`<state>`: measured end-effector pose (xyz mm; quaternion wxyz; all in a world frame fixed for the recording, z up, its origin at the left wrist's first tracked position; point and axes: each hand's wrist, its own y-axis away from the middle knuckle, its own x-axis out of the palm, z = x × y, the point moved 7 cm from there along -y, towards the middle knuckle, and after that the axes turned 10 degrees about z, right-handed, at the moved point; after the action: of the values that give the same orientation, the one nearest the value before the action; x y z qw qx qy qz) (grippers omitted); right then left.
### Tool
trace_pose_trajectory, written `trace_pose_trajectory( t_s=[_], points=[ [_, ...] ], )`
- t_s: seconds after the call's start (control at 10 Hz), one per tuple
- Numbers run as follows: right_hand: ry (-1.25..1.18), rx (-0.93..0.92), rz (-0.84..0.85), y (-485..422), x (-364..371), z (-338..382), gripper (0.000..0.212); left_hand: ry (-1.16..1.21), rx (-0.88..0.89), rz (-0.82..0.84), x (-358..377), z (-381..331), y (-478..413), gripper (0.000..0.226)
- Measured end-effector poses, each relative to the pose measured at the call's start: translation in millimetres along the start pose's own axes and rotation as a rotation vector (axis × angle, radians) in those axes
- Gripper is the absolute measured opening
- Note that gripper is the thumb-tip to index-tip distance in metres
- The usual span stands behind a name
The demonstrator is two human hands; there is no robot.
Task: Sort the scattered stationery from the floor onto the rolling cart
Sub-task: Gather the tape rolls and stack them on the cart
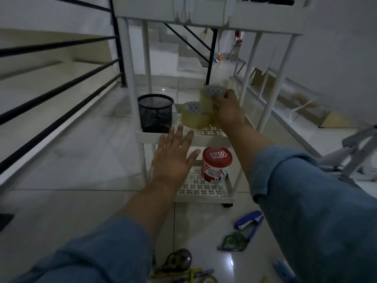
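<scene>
A white rolling cart (206, 137) stands ahead. My right hand (228, 108) grips a clear tape roll (209, 94) over the middle shelf, stacked partly on a second tape roll (193, 115) lying there. A black mesh pen cup (155, 113) stands at that shelf's left. My left hand (173, 156) hovers with fingers spread in front of the shelf edge, holding nothing. A red-lidded tub (216, 165) sits on the bottom shelf. On the floor near me lie a blue stapler (250, 220), a green tape dispenser (233, 242), a dark tape dispenser (179, 260) and yellow and blue pens (193, 274).
Black stair railing (61, 92) runs along the left, with steps dropping behind it. A folded grey stepladder (355, 152) lies at the right. Flat cardboard and white rails (289, 99) lean along the right wall. The cart's top tray (214, 11) is overhead.
</scene>
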<state>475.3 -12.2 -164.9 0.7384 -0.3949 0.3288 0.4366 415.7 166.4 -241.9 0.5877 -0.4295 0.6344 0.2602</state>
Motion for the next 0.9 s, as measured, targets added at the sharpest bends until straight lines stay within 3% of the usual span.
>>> trace_pose_trajectory(
  t_s=[0.2,0.3,0.4,0.5,0.7,0.8,0.9],
  points=[
    [0.154,-0.001,0.116,11,5,6,0.048,0.027,0.024,-0.017,3,0,-2,0.059],
    [-0.059,-0.169,-0.099,59,0,20,0.044,0.109,0.042,-0.008,4,4,7,0.061],
    [-0.313,-0.299,-0.433,141,4,26,0.03,0.152,0.031,-0.004,17,14,40,0.06],
    [-0.316,-0.269,-0.359,214,53,13,0.026,0.225,-0.034,0.054,56,25,96,0.068],
    [-0.116,0.123,0.383,340,181,-83,0.032,0.413,-0.326,0.323,169,42,213,0.051],
    [0.013,0.355,0.627,372,200,-121,0.044,0.427,-0.346,0.407,194,38,254,0.051],
    [-0.005,0.408,0.68,373,202,-123,0.054,0.315,-0.301,0.466,198,41,269,0.051]
  ],
)
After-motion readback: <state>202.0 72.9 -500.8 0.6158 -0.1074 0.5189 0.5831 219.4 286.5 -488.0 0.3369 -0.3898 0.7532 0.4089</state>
